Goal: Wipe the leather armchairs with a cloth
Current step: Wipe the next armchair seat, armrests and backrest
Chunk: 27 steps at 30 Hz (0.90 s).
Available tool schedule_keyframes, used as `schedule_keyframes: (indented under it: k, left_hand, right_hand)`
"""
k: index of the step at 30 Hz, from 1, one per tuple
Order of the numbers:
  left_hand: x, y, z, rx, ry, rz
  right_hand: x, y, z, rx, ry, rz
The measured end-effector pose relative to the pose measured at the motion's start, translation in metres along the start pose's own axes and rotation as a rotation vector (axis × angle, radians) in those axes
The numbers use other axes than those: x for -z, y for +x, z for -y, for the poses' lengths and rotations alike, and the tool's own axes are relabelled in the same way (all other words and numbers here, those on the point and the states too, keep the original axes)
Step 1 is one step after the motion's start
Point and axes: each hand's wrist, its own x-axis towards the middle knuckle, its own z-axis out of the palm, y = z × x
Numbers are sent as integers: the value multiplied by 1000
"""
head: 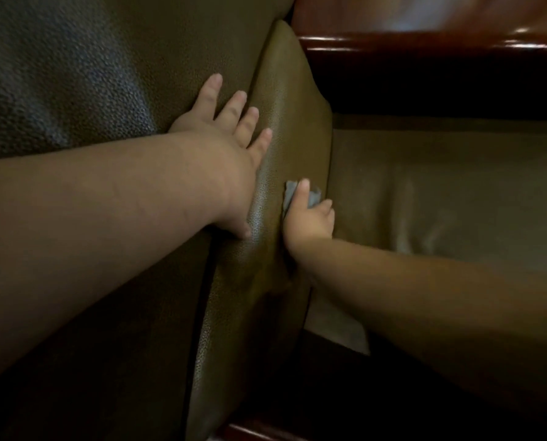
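A brown, grained leather armchair fills the view; its padded cushion edge (278, 128) runs up the middle. My left hand (230, 128) lies flat on the leather with straight, spread fingers, its thumb pressing the cushion edge lower down. My right hand (310, 221) grips a small grey cloth (313, 197) and holds it against the right side of the same cushion. Only the cloth's top corners show past my fingers.
The chair's seat (440, 192) lies to the right, lower down. A glossy dark red wooden frame (425, 43) crosses the top right. Another strip of polished wood (256, 432) shows at the bottom. The lower right is in deep shadow.
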Motion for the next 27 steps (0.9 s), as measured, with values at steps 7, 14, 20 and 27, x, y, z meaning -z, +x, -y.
schedule_keyframes:
  k: [7,14,20,27]
  left_hand:
    - [-3,5,-2,23,-31,-34]
    - [-8,12,-4,61,-44,-57]
    - [-8,6,1,49,-79,-77]
    - [-3,-21,-1,41,-102,-97]
  right_hand:
    - [-4,-75,-79,20,-130,243]
    - [6,2,-9,73,44,13]
    - [-14,-57,-76,-48,-12,83]
    - [-14,-102,-68,-341,-32,77]
